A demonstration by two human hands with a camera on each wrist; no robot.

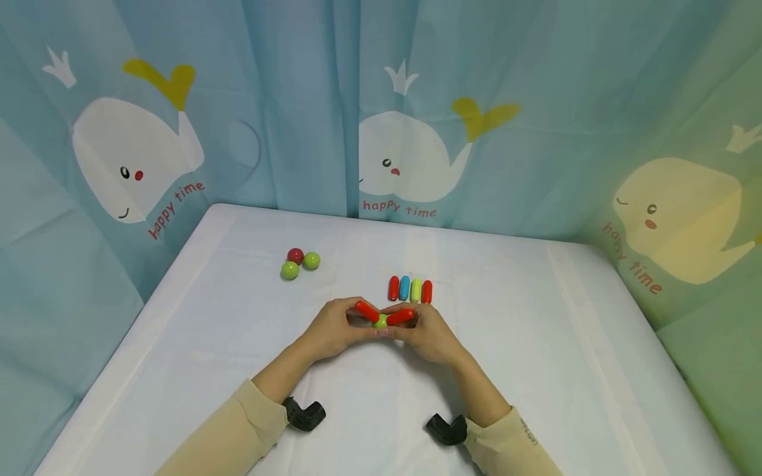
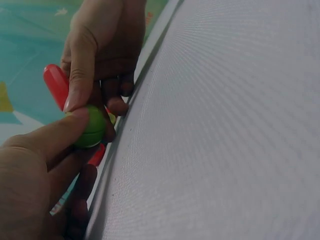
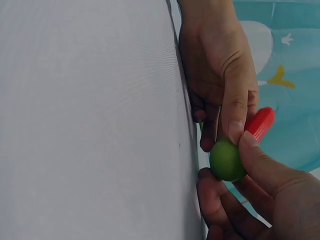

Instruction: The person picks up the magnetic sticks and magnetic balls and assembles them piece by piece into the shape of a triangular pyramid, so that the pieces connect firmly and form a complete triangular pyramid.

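Head view, with twelve o'clock at the far edge of the bench [image 1: 536,370], puts the held green ball [image 1: 381,322] between the two hands, with the left red rod [image 1: 367,311] pointing from it between ten and eleven o'clock and the right red rod [image 1: 400,317] toward two. The relation that seems to matter most is between the right hand [image 1: 431,336] and the loose row beyond it: a red loose rod [image 1: 393,288], a blue rod [image 1: 405,288], a yellow-green rod [image 1: 416,290] and an end red rod [image 1: 426,291], side by side, long axes running roughly from twelve to six. That row lies near eleven o'clock from the right hand, its end red rod just beside the fingers; the left hand [image 1: 330,330] is farther off, with the row at about two o'clock. As for the held ball, it sits at three o'clock from the left hand and nine from the right. Both hands pinch it, thumbs on the near side, as the wrist views also show; whether the right fingers bear on its rod too, I cannot tell. Near eleven o'clock from the left hand, a dark red ball [image 1: 295,256] and two green balls [image 1: 290,270] cluster, well apart from the rods.
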